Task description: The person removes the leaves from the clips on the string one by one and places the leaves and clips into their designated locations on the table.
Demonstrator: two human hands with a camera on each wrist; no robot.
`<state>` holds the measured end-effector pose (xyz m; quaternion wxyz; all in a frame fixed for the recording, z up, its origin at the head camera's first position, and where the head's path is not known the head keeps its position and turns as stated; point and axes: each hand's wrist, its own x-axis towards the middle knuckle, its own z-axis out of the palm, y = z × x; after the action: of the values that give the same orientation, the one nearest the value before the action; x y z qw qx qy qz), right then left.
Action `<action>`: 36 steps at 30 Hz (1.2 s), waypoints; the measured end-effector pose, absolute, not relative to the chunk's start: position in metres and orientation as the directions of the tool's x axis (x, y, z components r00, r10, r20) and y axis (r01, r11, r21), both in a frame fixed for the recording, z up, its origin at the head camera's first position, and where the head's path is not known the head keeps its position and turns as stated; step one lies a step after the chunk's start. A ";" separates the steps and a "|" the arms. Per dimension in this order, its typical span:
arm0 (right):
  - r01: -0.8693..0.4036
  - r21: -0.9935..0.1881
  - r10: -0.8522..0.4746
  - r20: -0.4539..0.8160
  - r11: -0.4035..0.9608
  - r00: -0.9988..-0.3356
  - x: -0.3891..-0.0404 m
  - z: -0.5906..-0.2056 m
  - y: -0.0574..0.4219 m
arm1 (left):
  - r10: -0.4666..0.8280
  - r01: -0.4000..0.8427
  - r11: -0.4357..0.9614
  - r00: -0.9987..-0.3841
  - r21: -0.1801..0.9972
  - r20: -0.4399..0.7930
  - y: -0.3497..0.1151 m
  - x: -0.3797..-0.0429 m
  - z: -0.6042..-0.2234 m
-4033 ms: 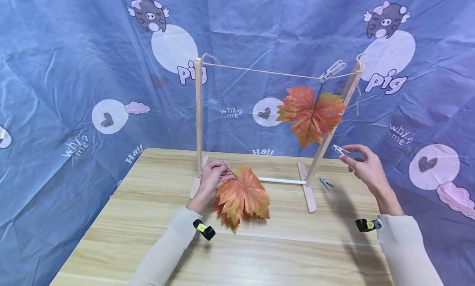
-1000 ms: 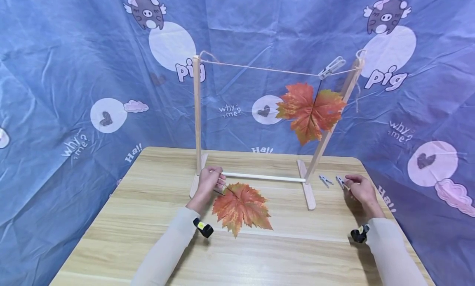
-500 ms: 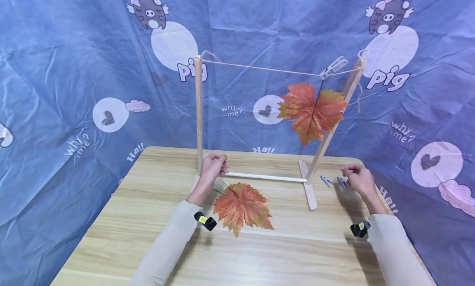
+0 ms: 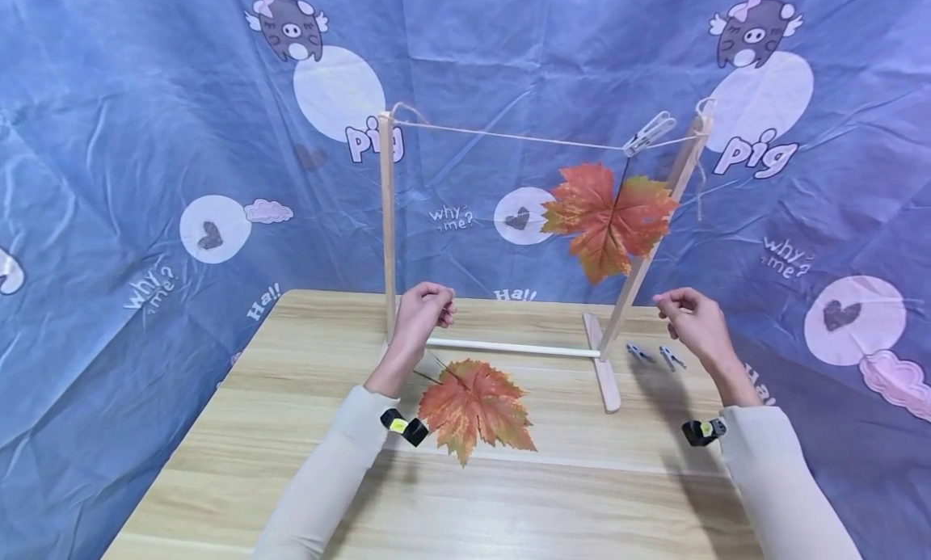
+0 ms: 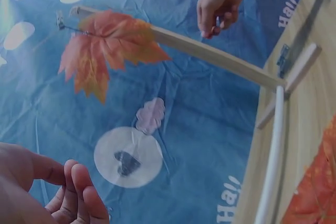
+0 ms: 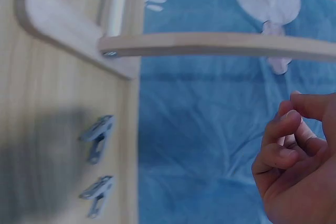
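My left hand (image 4: 427, 313) is raised above the white rod (image 4: 516, 348), its fingers loosely bent with nothing between them. Below it, orange maple leaves (image 4: 476, 402) lie on the table, two stems pointing toward the hand. My right hand (image 4: 694, 322), also loosely curled and holding nothing, hovers behind and above two grey clothespins (image 4: 671, 358) on the table's right side. Another clothespin (image 4: 650, 133) clips a leaf (image 4: 611, 221) by its stem to the string (image 4: 509, 136). In the right wrist view, the bent fingers (image 6: 281, 129) are apart from the clothespins (image 6: 98, 137).
The string runs between a left wooden post (image 4: 389, 221) and a right post (image 4: 631, 289), which stands on a wooden foot (image 4: 602, 374). A blue printed cloth (image 4: 465, 59) hangs behind the wood-grain table (image 4: 553, 503). My left arm partly hides the left foot.
The right hand set its clothespin beside the other one, released it and rose. The left hand let go of the leaf stems and lifted; the leaves now lie on the table.
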<state>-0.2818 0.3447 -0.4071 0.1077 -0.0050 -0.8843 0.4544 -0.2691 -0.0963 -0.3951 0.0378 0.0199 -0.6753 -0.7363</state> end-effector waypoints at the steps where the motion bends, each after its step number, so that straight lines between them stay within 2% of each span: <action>1: -0.096 -0.809 0.102 0.189 0.580 -0.977 -0.281 -0.403 0.342 | -0.078 0.034 -0.091 -0.997 0.995 0.026 -0.096 -0.269 -0.394; 11: -0.149 -0.841 0.064 0.212 0.520 -0.975 -0.272 -0.362 0.324 | -0.055 0.071 -0.129 -0.996 0.989 0.065 -0.088 -0.261 -0.374; 24: -0.313 -0.867 0.063 0.363 0.387 -0.929 -0.267 -0.310 0.303 | 0.010 0.116 -0.135 -0.993 0.984 0.118 -0.076 -0.254 -0.342; 31: -0.405 -0.886 0.054 0.427 0.224 -0.903 -0.269 -0.282 0.293 | 0.036 0.155 -0.122 -0.986 0.980 0.161 -0.065 -0.255 -0.326; 36: -0.450 -0.860 0.028 0.470 0.240 -0.882 -0.270 -0.262 0.286 | 0.063 0.194 -0.128 -0.977 0.973 0.203 -0.057 -0.256 -0.314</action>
<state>-0.2704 0.2858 -0.2619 0.1992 0.1385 -0.7619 0.6005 -0.2564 -0.0571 -0.3143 0.0438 -0.0975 -0.6588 -0.7447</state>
